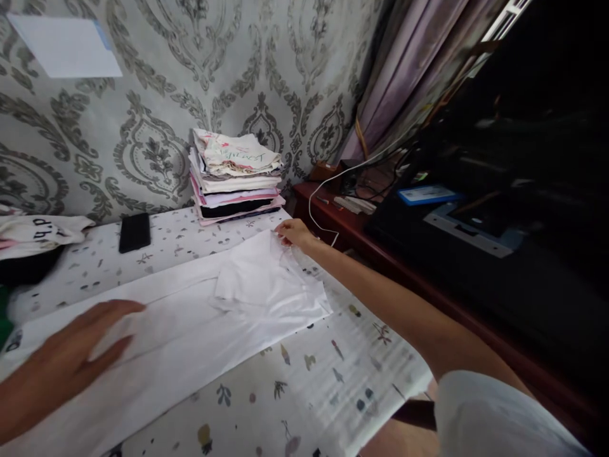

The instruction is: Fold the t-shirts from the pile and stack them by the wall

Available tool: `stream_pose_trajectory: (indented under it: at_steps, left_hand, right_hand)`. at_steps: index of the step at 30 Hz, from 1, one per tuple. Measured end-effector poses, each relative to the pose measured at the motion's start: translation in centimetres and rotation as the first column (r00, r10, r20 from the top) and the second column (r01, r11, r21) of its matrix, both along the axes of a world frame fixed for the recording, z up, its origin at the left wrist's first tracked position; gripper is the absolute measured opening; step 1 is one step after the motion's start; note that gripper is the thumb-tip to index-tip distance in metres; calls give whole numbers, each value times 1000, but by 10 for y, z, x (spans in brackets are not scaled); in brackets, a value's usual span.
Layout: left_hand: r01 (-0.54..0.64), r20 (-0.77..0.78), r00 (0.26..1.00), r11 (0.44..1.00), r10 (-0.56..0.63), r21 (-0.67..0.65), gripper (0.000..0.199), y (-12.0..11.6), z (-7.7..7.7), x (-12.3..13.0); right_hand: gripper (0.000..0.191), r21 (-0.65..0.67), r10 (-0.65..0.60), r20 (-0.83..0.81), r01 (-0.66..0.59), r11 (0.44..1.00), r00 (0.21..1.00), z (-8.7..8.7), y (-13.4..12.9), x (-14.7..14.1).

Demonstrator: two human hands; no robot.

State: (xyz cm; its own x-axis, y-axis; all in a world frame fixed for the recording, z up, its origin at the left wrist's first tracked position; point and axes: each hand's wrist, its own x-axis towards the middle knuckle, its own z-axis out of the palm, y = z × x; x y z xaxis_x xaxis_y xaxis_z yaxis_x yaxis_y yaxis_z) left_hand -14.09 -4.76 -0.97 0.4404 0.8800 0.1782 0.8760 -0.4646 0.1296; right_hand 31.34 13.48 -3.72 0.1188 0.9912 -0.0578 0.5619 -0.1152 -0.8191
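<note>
A white T-shirt (190,317) lies lengthwise across the table, its long side folded in and a sleeve (245,279) turned back over the body. At the far right corner of the shirt, my right hand (294,233) pinches the fabric between thumb and fingers. My left hand (80,355) is over the shirt's near left part, thumb and fingers apart; it is slightly blurred, and I cannot tell whether it touches the cloth. Dark lettering shows at the shirt's left end, partly cut off by the view.
A stack of folded clothes (238,181) stands by the wall. A black phone (134,232) lies left of it, near more clothes (42,238). The patterned tablecloth (328,374) ends at the right, beside a dark red cabinet (352,225) with a white cable (328,181).
</note>
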Motion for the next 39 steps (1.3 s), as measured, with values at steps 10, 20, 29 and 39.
stream_pose_trajectory:
  at_steps: [10,20,29,39]
  left_hand:
    - [402,-246,871,904,-426,-142,28,47,2,203]
    - [399,52,917,908,-396,-131,28,51,12,192]
    - [399,158,911,911,-382,-98,30,44,4,186]
    - [466,125,884,872,-451,-151,29,32,2,193]
  right_hand:
    - [25,173,173,329,-239,955,928,-15,-18,7]
    - [29,158,193,357,-263,952,914,-21,-4,15]
    - [22,131,174,328,-227,965,928,-23,-2,15]
    - [36,159,51,401,-125,979,914,-24,-5,4]
